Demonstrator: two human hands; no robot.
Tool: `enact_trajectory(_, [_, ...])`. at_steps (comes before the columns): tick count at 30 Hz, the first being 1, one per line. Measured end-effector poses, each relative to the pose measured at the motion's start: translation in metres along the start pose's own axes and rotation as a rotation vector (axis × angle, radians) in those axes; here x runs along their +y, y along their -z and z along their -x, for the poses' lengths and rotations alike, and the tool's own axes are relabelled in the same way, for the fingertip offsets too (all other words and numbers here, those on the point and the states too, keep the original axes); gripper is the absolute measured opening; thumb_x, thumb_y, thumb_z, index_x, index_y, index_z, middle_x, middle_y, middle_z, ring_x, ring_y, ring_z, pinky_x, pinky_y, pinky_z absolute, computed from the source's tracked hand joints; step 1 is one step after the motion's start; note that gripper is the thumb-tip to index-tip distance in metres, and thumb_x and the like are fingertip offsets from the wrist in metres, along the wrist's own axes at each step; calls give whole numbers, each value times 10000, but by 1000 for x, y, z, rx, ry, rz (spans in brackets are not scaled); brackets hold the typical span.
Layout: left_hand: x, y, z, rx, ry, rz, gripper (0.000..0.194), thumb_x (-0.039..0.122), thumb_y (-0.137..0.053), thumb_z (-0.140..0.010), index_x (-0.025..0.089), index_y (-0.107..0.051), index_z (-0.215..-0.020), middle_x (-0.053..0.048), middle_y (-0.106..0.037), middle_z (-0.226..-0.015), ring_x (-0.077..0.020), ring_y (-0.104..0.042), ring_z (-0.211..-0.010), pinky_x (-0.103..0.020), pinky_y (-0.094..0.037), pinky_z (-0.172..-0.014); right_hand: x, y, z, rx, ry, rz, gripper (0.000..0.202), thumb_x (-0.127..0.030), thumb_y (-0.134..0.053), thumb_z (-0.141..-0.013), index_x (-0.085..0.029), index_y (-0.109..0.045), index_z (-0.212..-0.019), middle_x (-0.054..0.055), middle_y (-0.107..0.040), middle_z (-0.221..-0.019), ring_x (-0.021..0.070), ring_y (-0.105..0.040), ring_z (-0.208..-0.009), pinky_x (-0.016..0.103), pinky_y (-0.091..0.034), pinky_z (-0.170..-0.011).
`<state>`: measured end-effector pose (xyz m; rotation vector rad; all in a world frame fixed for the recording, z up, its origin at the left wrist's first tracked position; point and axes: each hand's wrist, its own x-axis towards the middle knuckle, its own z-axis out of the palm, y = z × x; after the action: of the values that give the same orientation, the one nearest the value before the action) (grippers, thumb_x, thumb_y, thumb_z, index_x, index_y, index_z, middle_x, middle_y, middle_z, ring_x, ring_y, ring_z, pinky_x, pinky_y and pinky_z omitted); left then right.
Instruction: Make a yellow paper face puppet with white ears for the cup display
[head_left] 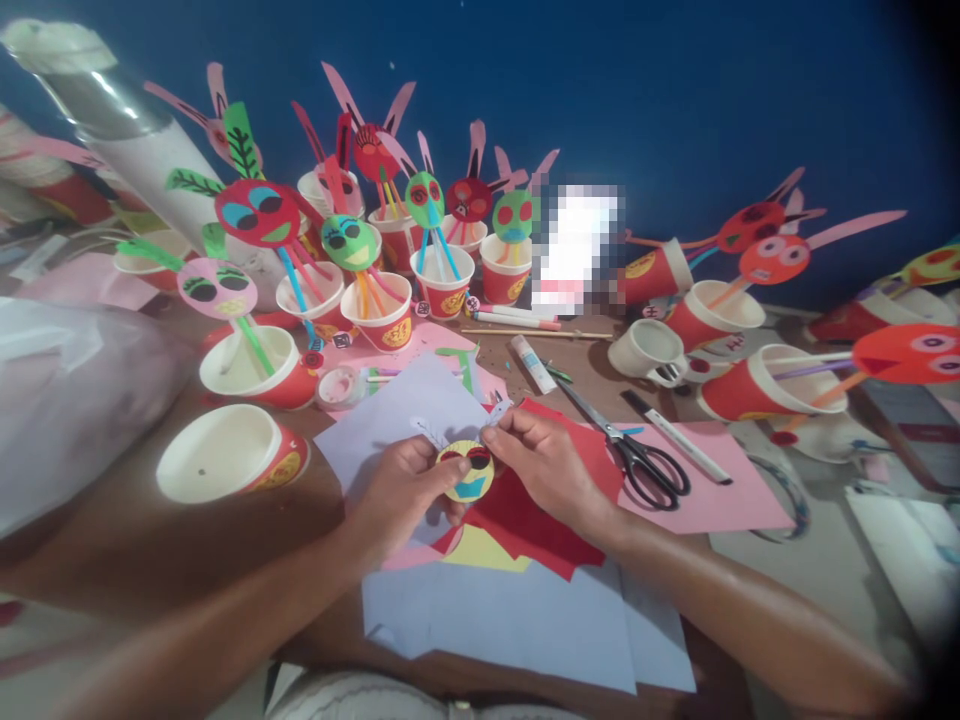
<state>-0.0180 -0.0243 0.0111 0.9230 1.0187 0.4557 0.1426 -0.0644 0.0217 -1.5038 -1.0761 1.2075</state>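
A small round yellow paper face (471,488) with red-and-black eyes and a blue mouth is in my left hand (401,492), thumb across its front. My right hand (551,468) is closed in a pinch on a pale paper ear (498,408) at the face's upper right edge. Another pale ear with dark branching lines (430,433) sticks up at the upper left. Whether the right ear is stuck to the face is hidden by my fingers. Beneath both hands lie lavender paper (409,405), red paper (555,525) and a yellow piece (491,552).
Black-handled scissors (651,468), a marker (679,438) and a glue stick (532,363) lie to the right, near a white mug (646,352). Paper cups with paper faces on straws, such as a green one (350,243), line the back. A faceless paper cup (221,455) lies tilted at left.
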Motion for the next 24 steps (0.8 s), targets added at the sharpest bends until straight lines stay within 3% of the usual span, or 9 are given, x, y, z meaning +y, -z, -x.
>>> enact_trajectory(15, [5,-4,-1,9,-14,-4,228,313,-686,-680,120,-565,-670,12,-591,-486,-105,-525,-379,-223,-431,-394,3,-1,2,-29,-8,-41,256,-364,-513,-845,-183,-520,-663,-42,-478,-609,95,-439,-582,212,-374,-552])
enact_trajectory(24, [3,-4,-2,7,-24,-4,230,326,-679,-673,123,-573,-699,7,-607,-536,-103,-523,-383,-229,-434,-392,8,-3,1,-25,-32,-62,156,-306,-600,-772,-182,-559,-687,-46,-504,-618,92,-454,-576,207,-385,-538])
